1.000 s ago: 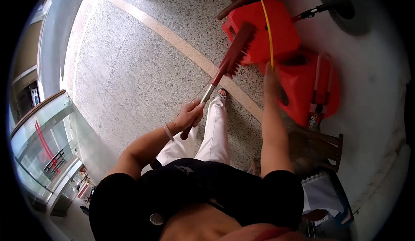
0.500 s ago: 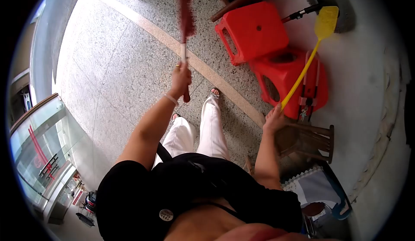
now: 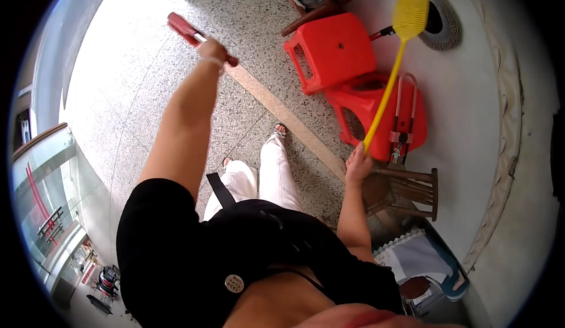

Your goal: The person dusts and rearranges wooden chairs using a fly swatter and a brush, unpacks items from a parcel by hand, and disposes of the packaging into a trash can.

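Observation:
My left hand (image 3: 212,51) is wrapped around the handle of a dark red hand brush (image 3: 183,27), arm stretched forward and to the left. The bristle end points up-left, and the brush is in the air above the speckled floor. My right hand (image 3: 358,164) grips the lower end of a yellow fly swatter (image 3: 386,95). The swatter's flat perforated head is raised at upper right, in front of a round grey mop head (image 3: 450,31). Its shaft crosses in front of red plastic stools (image 3: 338,51).
A folded metal trolley frame (image 3: 402,137) leans on the lower stool. Beside my right forearm is a small wooden chair (image 3: 406,191). Wooden furniture (image 3: 321,4) stands ahead, a glass case (image 3: 50,181) at left. A beige strip (image 3: 282,110) crosses the floor.
My left hand has swung the brush forward and left, tilting it from upright to slanted. The fly swatter has shifted slightly left and up in view, along with the whole scene's small leftward drift.

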The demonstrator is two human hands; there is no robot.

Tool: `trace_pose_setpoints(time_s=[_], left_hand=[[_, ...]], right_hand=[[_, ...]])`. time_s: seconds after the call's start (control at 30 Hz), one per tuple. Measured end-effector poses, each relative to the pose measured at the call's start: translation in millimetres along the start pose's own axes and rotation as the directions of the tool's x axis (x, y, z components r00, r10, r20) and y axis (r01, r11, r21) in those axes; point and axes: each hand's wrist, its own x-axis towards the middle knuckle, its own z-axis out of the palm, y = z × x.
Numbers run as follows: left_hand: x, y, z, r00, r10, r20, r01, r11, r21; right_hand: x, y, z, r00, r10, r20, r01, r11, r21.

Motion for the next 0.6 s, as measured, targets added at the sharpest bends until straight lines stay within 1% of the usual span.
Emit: trace_pose_setpoints(time_s=[0.03,0.07,0.1,0.13,0.17,0.2,0.23,0.27,0.3,0.33,0.37,0.4,0.43,0.47,0.5,0.53,0.57,0.6], left_hand=[[-7.1,13.8,-36.8,0.997,-0.027,0.073,0.039,0.986,-0.165],[3.5,4.5,-74.7,0.989,0.025,0.143,-0.006,0.991,-0.131],[14.3,-8.7,-111.6,0.974,0.097,0.204,-0.102,0.995,0.016],[8.1,-18.6,-146.6,0.950,0.203,0.237,-0.265,0.926,0.270],[0.1,-32.2,-181.5,0.943,0.164,0.290,-0.257,0.912,0.319],[-12.7,-53.2,-207.8,0.961,0.153,0.228,-0.234,0.891,0.388],[-27.9,-74.1,-236.2,0.972,0.075,0.223,-0.164,0.898,0.409],[-40.3,-107.9,-262.7,0.975,0.065,0.212,-0.157,0.877,0.455],[-57.5,-133.5,-284.7,0.985,0.034,0.171,-0.136,0.761,0.634],[-78.3,-152.9,-303.7,0.994,-0.058,0.093,-0.023,0.721,0.693],[-92.2,-189.2,-326.6,0.989,-0.121,0.083,0.031,0.722,0.691],[-113.9,-209.6,-342.1,0.983,-0.174,0.054,0.086,0.705,0.704],[-101.4,-272.0,-366.4,0.994,-0.104,0.036,0.024,0.525,0.851],[-99.2,-328.0,-391.3,0.984,-0.033,0.178,-0.135,0.520,0.843],[-122.2,-327.3,-399.6,0.981,-0.167,0.102,0.030,0.647,0.762],[-121.5,-358.3,-406.3,0.955,-0.203,-0.216,0.294,0.738,0.607],[-144.3,-338.2,-417.5,0.954,-0.263,-0.141,0.298,0.835,0.462],[-149.2,-350.2,-427.2,0.968,-0.167,-0.185,0.233,0.873,0.429]], right_hand=[[-1.9,5.4,0.6,0.999,-0.030,0.037,0.031,0.999,-0.024],[-0.2,7.2,6.4,0.994,-0.069,0.086,0.073,0.996,-0.043],[0.2,7.6,15.0,0.990,-0.037,0.133,0.044,0.998,-0.047],[-4.5,7.4,24.4,0.984,-0.003,0.179,0.013,0.998,-0.055],[-9.5,9.1,34.9,0.974,0.034,0.222,-0.019,0.997,-0.069],[-11.6,13.3,46.7,0.959,0.024,0.282,0.002,0.996,-0.091],[-13.9,17.9,59.3,0.940,0.015,0.342,0.027,0.993,-0.116],[-16.4,22.6,69.2,0.916,0.007,0.401,0.055,0.988,-0.144],[-19.4,23.8,81.0,0.899,0.038,0.436,0.094,0.956,-0.278],[-26.0,23.9,94.9,0.884,0.068,0.463,0.139,0.906,-0.399],[-33.8,30.0,102.8,0.872,0.102,0.479,0.183,0.838,-0.513],[-33.5,45.6,104.3,0.866,0.071,0.496,0.312,0.699,-0.643],[-23.7,67.4,106.4,0.853,0.027,0.521,0.431,0.525,-0.734],[-18.4,78.4,113.1,0.839,-0.012,0.543,0.518,0.319,-0.793],[-22.2,73.6,124.2,0.837,0.015,0.546,0.511,0.334,-0.792],[-35.0,61.9,137.7,0.838,0.041,0.544,0.497,0.352,-0.793],[-45.4,55.6,145.6,0.844,0.070,0.531,0.473,0.368,-0.800],[-41.5,69.7,146.0,0.862,0.080,0.501,0.461,0.290,-0.839]])
